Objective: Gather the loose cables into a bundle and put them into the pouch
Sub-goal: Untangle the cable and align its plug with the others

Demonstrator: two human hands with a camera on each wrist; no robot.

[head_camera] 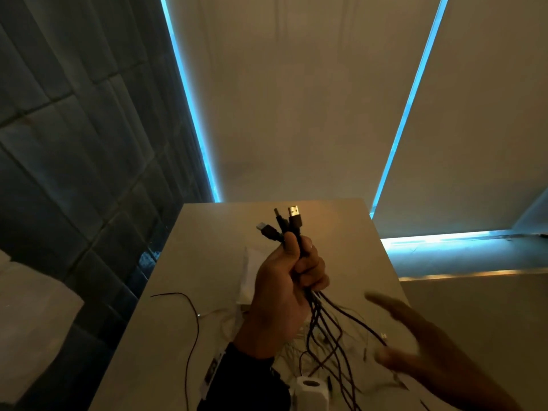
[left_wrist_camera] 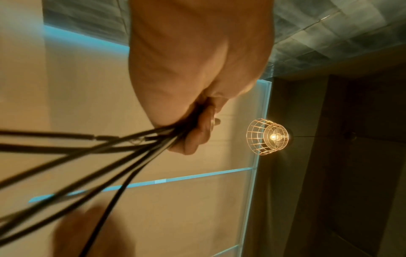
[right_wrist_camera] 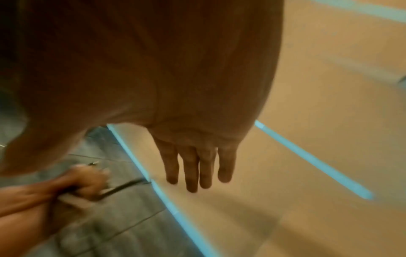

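Near right, the blurred right hand is hovering w/ fingers straight and spread, holding nothing. Left hand is gripping a bundle of thin black cables upright above the pale tabletop, USB plugs sticking up, tails hanging. Further left, a flat white fabric pouch is lying behind it.

Two hands are seen: a left hand and a right hand. Three plug ends are counted above the left fist; the black cables below cannot be counted exactly. One white pouch, one table and one caged lamp are seen.
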